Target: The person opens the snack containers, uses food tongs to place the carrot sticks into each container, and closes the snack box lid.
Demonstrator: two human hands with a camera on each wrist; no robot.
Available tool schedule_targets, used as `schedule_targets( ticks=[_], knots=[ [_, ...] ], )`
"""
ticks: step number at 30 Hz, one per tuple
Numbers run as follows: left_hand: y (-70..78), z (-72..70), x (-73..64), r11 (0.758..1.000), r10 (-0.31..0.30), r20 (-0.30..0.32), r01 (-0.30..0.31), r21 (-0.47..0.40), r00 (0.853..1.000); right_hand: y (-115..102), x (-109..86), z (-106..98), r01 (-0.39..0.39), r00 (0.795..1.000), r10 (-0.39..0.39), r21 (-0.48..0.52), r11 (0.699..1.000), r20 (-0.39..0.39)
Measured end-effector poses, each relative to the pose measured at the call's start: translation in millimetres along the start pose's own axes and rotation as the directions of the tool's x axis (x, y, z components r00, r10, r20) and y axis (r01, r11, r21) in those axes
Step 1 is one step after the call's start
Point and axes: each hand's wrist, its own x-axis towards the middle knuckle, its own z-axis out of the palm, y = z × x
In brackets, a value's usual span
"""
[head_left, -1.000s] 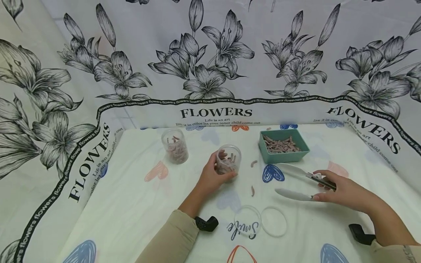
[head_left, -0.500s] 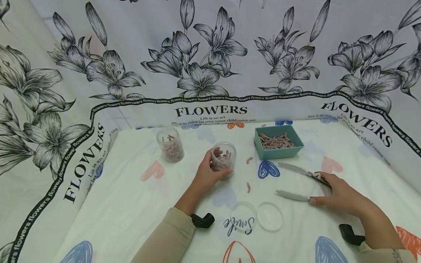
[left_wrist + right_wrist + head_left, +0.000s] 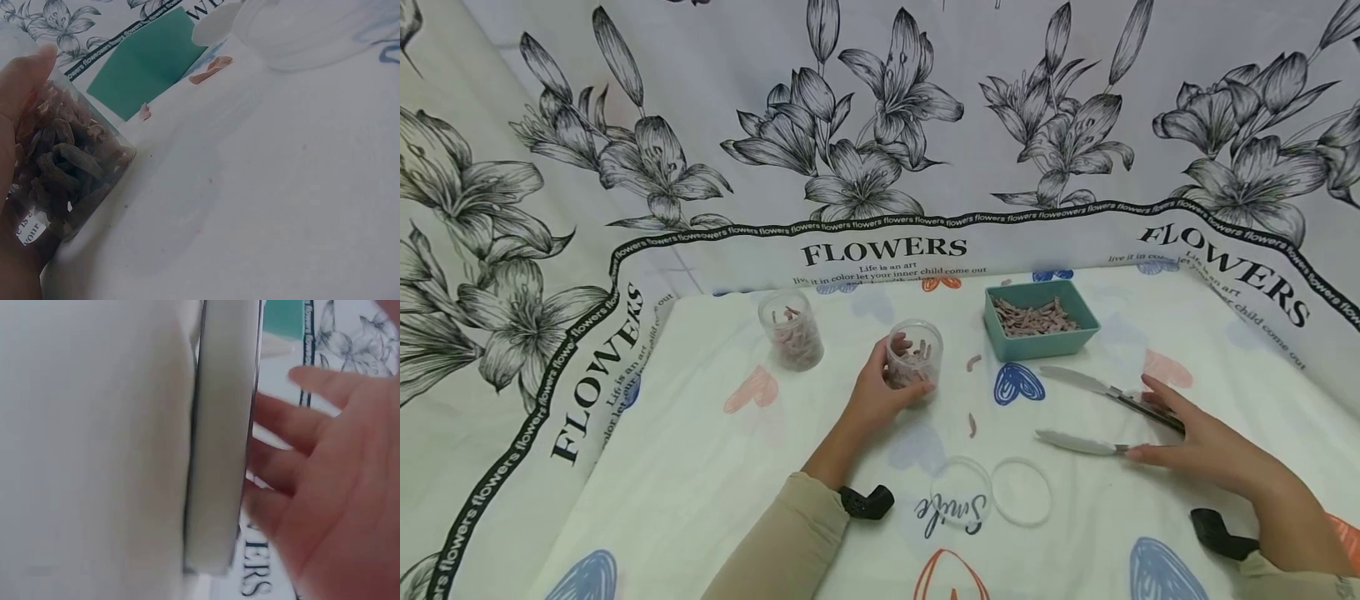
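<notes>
A clear plastic jar (image 3: 916,362) with small curled brownish-pink dried pieces stands at the middle of the table. My left hand (image 3: 883,390) grips its side, thumb in front and fingers behind; in the left wrist view the pieces (image 3: 69,156) show through its wall. To the right, a pair of tongs (image 3: 1120,396) lies spread with its pale tips toward the middle. Around the tongs' handle end is my right hand (image 3: 1206,446), its thumb by the near arm and index finger raised. In the right wrist view its fingers (image 3: 294,422) are loosely extended beside the tongs.
A second filled clear jar (image 3: 792,332) stands at the back left. The green box (image 3: 1041,346) at the back right holds many more pieces. Two loose pieces (image 3: 972,426) lie on the cloth between jar and tongs. Two clear round lids (image 3: 1022,523) lie nearer the front.
The right hand's fingers have loosened from the tongs, and hand and tongs have shifted slightly right. The left hand keeps its hold on the jar. The head view has moved slightly.
</notes>
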Motion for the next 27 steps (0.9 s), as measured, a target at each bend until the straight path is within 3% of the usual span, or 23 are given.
schedule_targets(
  ticks=[6,9,11,13,15,20,23,27],
  knots=[
    [-1.8,0.7,-0.6,1.0,0.002,0.007,-0.002,-0.009,1.0,-23.5,-10.7,-2.3,0.107,0.987,-0.107,-0.003,0.994,-0.118],
    [-2.2,1.0,-0.8,1.0,0.004,0.01,-0.004,-0.018,1.0,-50.2,-15.7,4.9,0.216,0.955,-0.225,-0.063,0.974,-0.192],
    [-1.7,1.2,-1.2,1.0,0.001,0.011,-0.001,-0.02,1.0,-69.7,-18.2,14.7,0.293,0.93,-0.311,-0.118,0.949,-0.195],
    [-1.3,1.3,-1.4,1.0,-0.002,0.013,0.002,-0.02,1.0,-88.4,-19.7,26.5,0.349,0.913,-0.377,-0.179,0.92,-0.155],
    [-0.3,1.2,-2.2,1.0,-0.008,0.014,0.009,-0.018,1.0,-104.4,-20.5,39.0,0.378,0.916,-0.397,-0.205,0.903,-0.061],
    [1.5,-0.7,-2.7,1.0,-0.013,0.015,0.014,-0.019,1.0,-129.3,-14.5,64.9,0.335,0.94,-0.308,-0.212,0.918,0.15],
    [1.6,-0.9,-2.5,1.0,-0.013,0.016,0.013,-0.02,1.0,-134.9,-8.5,77.1,0.308,0.945,-0.265,-0.244,0.92,0.194],
    [0.4,0.2,-2.0,1.0,-0.013,0.015,0.014,-0.027,1.0,-139.7,0.7,85.9,0.362,0.93,-0.304,-0.369,0.856,0.207]
  ],
)
